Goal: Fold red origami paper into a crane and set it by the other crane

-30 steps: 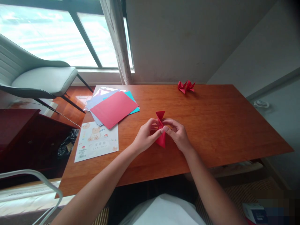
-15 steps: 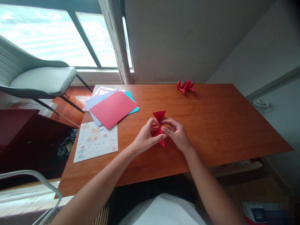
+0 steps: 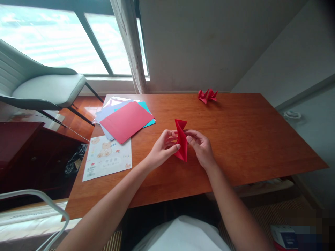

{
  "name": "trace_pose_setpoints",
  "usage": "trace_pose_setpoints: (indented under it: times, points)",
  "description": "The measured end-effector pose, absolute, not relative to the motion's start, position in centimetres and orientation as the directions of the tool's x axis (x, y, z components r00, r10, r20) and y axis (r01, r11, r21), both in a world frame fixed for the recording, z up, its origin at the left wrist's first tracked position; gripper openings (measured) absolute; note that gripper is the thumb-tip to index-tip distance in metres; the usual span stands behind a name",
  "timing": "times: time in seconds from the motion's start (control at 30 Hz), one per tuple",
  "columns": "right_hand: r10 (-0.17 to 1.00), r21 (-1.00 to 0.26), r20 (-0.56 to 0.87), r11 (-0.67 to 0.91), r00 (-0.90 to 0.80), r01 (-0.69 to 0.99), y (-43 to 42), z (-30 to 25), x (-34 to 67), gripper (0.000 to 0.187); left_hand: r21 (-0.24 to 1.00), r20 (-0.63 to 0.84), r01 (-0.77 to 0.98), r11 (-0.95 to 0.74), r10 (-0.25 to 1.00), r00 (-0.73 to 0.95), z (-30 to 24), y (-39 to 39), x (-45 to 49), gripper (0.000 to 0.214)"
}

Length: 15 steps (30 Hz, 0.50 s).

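Observation:
Between my hands, above the middle of the wooden table [image 3: 235, 139], is a folded piece of red origami paper [image 3: 182, 143] with pointed ends at top and bottom. My left hand [image 3: 163, 148] grips its left side, thumb in front and fingers behind. On the right edge, my right hand [image 3: 201, 148] holds it with the thumb near the fold and the index finger behind. Some fingertips are hidden by the paper. Two finished-looking red origami figures [image 3: 207, 96] stand together near the table's back edge.
Red, blue and teal paper sheets [image 3: 127, 122] lie overlapping at the table's left. A white printed sheet with a bear drawing [image 3: 108, 157] lies in front of them. Beyond the table's left end stands a pale chair [image 3: 49, 87]; a curtain [image 3: 129, 45] hangs behind.
The folded red paper has turned and spread open between my hands, showing a broader face. My right hand has shifted slightly right, and the thumbs have moved apart.

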State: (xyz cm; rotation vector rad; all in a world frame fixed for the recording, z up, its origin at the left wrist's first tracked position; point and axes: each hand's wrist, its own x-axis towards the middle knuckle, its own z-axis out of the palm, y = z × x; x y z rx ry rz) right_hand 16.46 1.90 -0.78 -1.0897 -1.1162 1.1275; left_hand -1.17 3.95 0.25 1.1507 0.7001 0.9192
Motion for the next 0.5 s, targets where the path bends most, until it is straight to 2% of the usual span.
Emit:
trace_pose_setpoints:
  times: [0.1,0.2,0.27,0.4,0.5]
  points:
    - [0.975,-0.986,0.043,0.076,0.216,-0.149,2.2,-1.9,16.9,0.024,0.937,-0.076,-0.29,0.197,0.922,0.379,0.4,4.2,-1.4,0.026]
    - [0.941,-0.988,0.044,0.09,0.334,-0.124,2.5,-2.9,17.4,0.023,0.897,-0.135,-0.366,0.249,0.942,0.309,0.7,4.3,-1.5,0.031]
    - [0.935,-0.992,0.061,0.097,0.349,-0.086,2.7,-3.1,17.5,0.02,0.863,-0.179,-0.408,0.297,0.936,0.304,1.0,4.4,-1.5,0.035]
    - [0.936,-0.996,0.067,0.082,0.345,-0.029,2.9,-2.9,17.5,0.021,0.823,-0.291,-0.401,0.402,0.905,0.31,1.1,4.3,-1.6,0.029]
    - [0.923,-0.998,0.053,0.057,0.38,0.001,2.9,-2.7,17.5,0.023,0.828,-0.3,-0.389,0.403,0.906,0.299,0.9,4.4,-1.6,0.031]
